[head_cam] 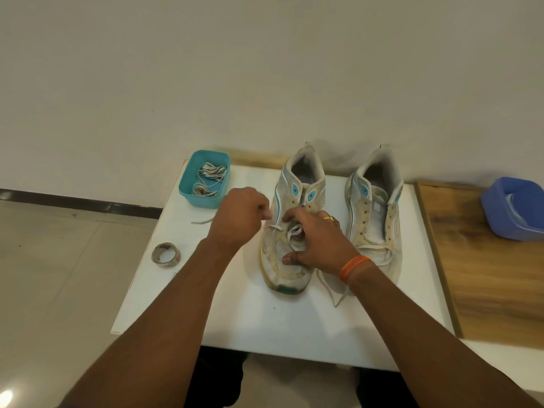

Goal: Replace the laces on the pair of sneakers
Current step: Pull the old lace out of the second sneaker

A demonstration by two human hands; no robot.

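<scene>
Your two sneakers stand side by side on the white board [279, 325], toes toward you and heels toward the wall, and the left sneaker [290, 231] is the one you are working on. Your left hand [240, 216] hovers just left of that sneaker at mid-height, its fingers curled into a fist that pinches a strand of the white lace [275, 226] running out from the eyelets. Your right hand [313, 241] lies over the front half of the same sneaker, fingers bent down onto the tongue and lace area and thumb pressed against the toe box; it holds the shoe, though you cannot tell whether the fingers also pinch the lace underneath. A loose lace end trails off the toe side of that sneaker, below your right wrist, and another short end lies on the board to the left of it, behind your left hand. The right sneaker [375, 213] stands just beside the left sneaker on its right, with bare eyelets and an open tongue. Beyond the left sneaker and to its left sits a teal tub [188, 187] holding bundled laces [210, 178]. A roll of tape [165, 254] lies flat well to the left of the sneaker's toe. Far to the right, past the other shoe, a blue container [500, 213] rests on a wooden surface [485, 290].
</scene>
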